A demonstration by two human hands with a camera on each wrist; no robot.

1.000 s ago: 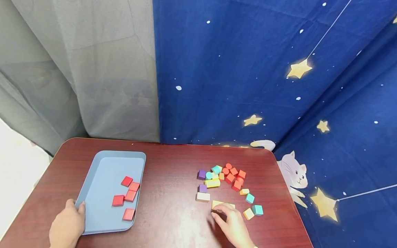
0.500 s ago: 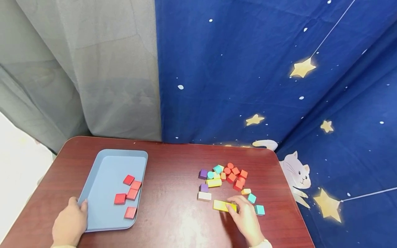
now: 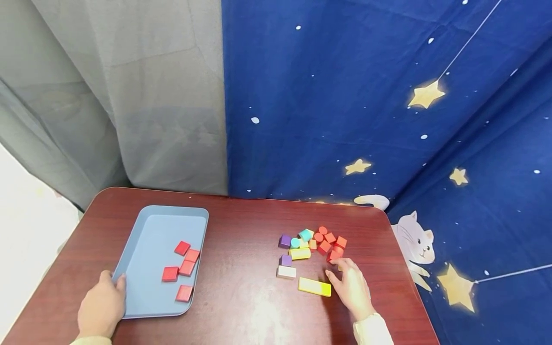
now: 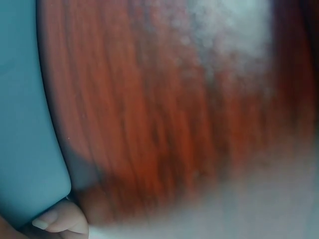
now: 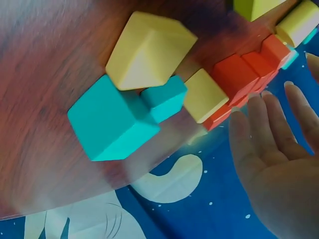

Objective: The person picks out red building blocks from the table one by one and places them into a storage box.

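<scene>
At the near left of the head view my left hand (image 3: 101,306) grips the side of a shallow blue tray (image 3: 148,254), thumb at the rim. One curled fingertip (image 4: 57,218) shows at the tray's corner in the left wrist view. Several flat red blocks (image 3: 187,267) lie in the tray. My right hand (image 3: 353,290) holds nothing and hovers just right of a long yellow block (image 3: 314,287), fingers loosely extended. Its fingertips overlap the red blocks (image 5: 234,77) in the right wrist view. Beside them stand a teal cube (image 5: 112,122) and a pale yellow block (image 5: 149,52).
Purple blocks (image 3: 285,241), a cream block (image 3: 286,272), a yellow cylinder (image 3: 299,254) and red cylinders (image 3: 322,231) cluster on the right of the brown table (image 3: 241,239). A blue star-patterned curtain (image 3: 302,120) and a grey one (image 3: 168,120) hang behind.
My right hand has let go of the long yellow block and moved right and slightly away from me. The left hand stays on the tray. The whole head view shifts a little.
</scene>
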